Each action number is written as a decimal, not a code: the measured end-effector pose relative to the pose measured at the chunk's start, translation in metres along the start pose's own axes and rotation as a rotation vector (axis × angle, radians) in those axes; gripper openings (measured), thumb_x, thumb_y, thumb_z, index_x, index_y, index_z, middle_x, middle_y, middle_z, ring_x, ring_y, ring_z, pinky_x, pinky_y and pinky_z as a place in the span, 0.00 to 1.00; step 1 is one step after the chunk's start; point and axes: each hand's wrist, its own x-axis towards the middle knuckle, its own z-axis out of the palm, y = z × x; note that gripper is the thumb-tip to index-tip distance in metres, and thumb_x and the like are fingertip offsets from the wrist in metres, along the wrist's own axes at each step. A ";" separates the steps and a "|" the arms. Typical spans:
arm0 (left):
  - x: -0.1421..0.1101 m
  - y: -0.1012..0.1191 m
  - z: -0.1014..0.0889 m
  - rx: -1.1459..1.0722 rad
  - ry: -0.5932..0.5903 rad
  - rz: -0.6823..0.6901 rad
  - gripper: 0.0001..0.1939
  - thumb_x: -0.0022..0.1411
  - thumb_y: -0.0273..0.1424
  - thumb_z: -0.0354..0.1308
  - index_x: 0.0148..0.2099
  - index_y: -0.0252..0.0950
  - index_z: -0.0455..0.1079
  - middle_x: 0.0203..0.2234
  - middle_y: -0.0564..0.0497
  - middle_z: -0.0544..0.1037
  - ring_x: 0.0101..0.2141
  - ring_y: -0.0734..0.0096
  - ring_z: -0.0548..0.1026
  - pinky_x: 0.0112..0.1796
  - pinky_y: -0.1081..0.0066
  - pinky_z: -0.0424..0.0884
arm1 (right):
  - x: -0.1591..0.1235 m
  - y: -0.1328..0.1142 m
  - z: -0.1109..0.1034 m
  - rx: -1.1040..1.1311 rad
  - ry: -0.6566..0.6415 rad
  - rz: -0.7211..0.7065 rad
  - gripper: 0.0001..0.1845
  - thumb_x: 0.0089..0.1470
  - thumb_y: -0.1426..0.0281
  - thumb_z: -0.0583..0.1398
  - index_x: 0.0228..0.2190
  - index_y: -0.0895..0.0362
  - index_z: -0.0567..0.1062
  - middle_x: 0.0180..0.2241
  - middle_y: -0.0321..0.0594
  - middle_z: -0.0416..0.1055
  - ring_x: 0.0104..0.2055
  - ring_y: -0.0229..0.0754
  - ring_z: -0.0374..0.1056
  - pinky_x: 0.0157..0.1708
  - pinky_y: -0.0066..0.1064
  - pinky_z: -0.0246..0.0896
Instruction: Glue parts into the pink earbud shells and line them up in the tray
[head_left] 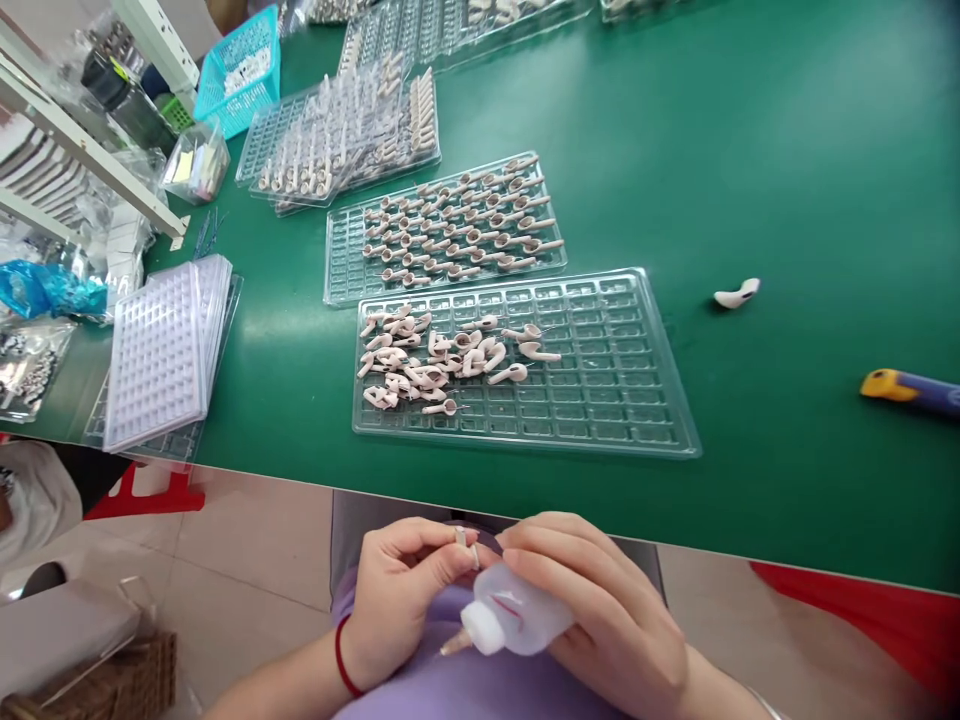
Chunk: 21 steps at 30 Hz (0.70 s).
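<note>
Over my lap, just off the table's front edge, my left hand point(401, 590) pinches a small white plastic earbud part point(463, 542) between thumb and fingers. My right hand point(607, 600) is wrapped round a translucent squeeze bottle point(525, 612) with a white cap and a narrow tip pointing down to the left; its fingertips come close to the part. Beyond my hands lies a clear blister tray point(600, 400) with a loose heap of pale earbud housings point(427, 375) on its left half, some with thin wires sticking out.
Behind it, a second tray point(337, 250) carries rows of housings. More filled trays point(360, 140) stand farther back, near a blue basket point(238, 75). White trays point(157, 350) are stacked at left. One housing point(737, 293) and a blue-yellow tool point(911, 388) lie at right on the green table point(787, 450).
</note>
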 end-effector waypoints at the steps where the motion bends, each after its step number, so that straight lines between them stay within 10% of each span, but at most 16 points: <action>1: -0.001 0.004 0.000 0.060 -0.011 0.056 0.08 0.54 0.37 0.70 0.34 0.39 0.83 0.30 0.46 0.83 0.31 0.67 0.78 0.35 0.71 0.75 | 0.001 -0.001 0.000 -0.001 0.013 0.001 0.12 0.59 0.78 0.57 0.44 0.55 0.71 0.33 0.43 0.74 0.34 0.42 0.72 0.31 0.36 0.74; 11: 0.000 0.020 -0.004 0.596 0.058 0.584 0.06 0.55 0.33 0.69 0.37 0.40 0.83 0.25 0.49 0.78 0.26 0.71 0.75 0.29 0.74 0.72 | -0.002 -0.001 -0.005 0.153 0.060 0.286 0.18 0.54 0.75 0.64 0.45 0.54 0.68 0.32 0.39 0.73 0.31 0.40 0.72 0.28 0.30 0.72; 21: 0.030 0.053 -0.016 0.821 0.078 0.838 0.05 0.56 0.33 0.69 0.36 0.40 0.82 0.25 0.50 0.79 0.24 0.73 0.75 0.27 0.75 0.73 | 0.018 0.038 -0.048 -0.349 0.177 0.657 0.18 0.55 0.49 0.60 0.38 0.49 0.71 0.48 0.46 0.75 0.42 0.52 0.74 0.29 0.38 0.68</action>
